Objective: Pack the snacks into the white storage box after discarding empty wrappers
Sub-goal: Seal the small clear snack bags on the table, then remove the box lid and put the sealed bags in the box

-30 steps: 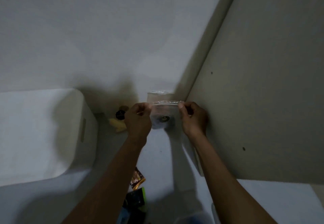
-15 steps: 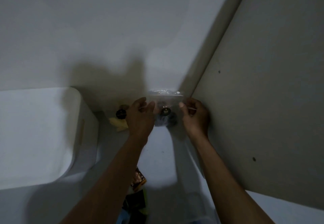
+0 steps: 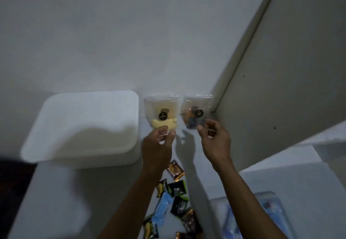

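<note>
Left hand point(image 3: 159, 143): fingers pinched, just near of yellow snack bag point(image 3: 162, 114).
Right hand point(image 3: 213, 137): pinches dark snack bag point(image 3: 197, 114).
White storage box point(image 3: 88, 126): left of both bags.
Surface: pale tabletop point(image 3: 56, 201), small packets point(image 3: 174, 197) near; wall behind.

White rounded plastic storage box point(image 3: 84, 124) is seen plain, no pattern. Two clear plastic pouches each carry a round black sticker: left clear pouch point(image 3: 162, 111) holds pale yellow pieces, right clear pouch point(image 3: 196, 112) holds brown and dark grey pieces. Small foil snack sachets point(image 3: 176, 194) are coloured black-green, brown-orange and light blue; the countertop point(image 3: 56, 201) is plain white.
</note>
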Demonstrator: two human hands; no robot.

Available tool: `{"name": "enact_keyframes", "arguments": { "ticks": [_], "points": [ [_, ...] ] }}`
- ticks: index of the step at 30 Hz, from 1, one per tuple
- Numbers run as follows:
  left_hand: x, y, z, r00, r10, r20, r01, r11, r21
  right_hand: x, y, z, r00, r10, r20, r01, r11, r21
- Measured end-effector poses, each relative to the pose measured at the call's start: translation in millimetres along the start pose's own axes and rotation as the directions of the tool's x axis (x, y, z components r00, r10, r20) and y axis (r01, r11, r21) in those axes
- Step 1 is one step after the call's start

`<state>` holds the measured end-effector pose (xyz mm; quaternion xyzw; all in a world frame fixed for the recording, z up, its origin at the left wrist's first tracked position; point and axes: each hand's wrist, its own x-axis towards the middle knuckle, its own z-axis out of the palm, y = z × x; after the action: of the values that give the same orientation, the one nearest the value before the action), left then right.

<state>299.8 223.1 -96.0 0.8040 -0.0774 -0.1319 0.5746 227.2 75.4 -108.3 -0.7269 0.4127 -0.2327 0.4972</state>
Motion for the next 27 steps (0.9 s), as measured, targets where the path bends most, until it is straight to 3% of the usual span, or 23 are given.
{"name": "enact_keyframes", "arguments": {
  "ticks": [1, 3, 6, 11, 15, 22, 27],
  "points": [
    [-10.2, -2.2, -18.3, 1.000, 0.031, 0.003, -0.031, 0.999, -0.018, -18.1, -8.0, 5.1, 1.000, -0.023, 0.014, 0.023, 1.000, -0.001],
    [-58.3, -13.8, -133.3, 0.992, 0.120, -0.031, -0.121, 0.991, -0.059, -123.8, -54.9, 44.9, 0.990, -0.133, 0.053, 0.133, 0.991, 0.002],
    [-73.4, -28.6, -190.4, 0.985, 0.145, -0.091, -0.149, 0.988, -0.041, -174.4, -73.3, 70.6, 0.975, -0.200, 0.101, 0.202, 0.979, -0.013],
    [-78.0, -42.4, -208.0, 0.991, 0.085, -0.102, -0.080, 0.996, 0.046, -184.7, -57.6, 77.9, 0.984, -0.125, 0.126, 0.131, 0.990, -0.044],
    [-80.8, -66.4, -263.4, 0.977, 0.072, -0.201, -0.058, 0.995, 0.076, -221.7, -65.3, 106.8, 0.978, -0.124, 0.169, 0.134, 0.989, -0.054],
    [-32.1, -84.5, -303.2, 0.934, 0.107, -0.341, -0.053, 0.985, 0.164, -200.5, -78.8, 144.2, 0.994, -0.099, 0.050, 0.102, 0.992, -0.072],
    [30.3, -96.3, -311.3, 0.942, 0.114, -0.317, -0.043, 0.974, 0.222, -159.4, -82.6, 174.9, 0.997, -0.071, 0.031, 0.074, 0.993, -0.088]
  ]
}}
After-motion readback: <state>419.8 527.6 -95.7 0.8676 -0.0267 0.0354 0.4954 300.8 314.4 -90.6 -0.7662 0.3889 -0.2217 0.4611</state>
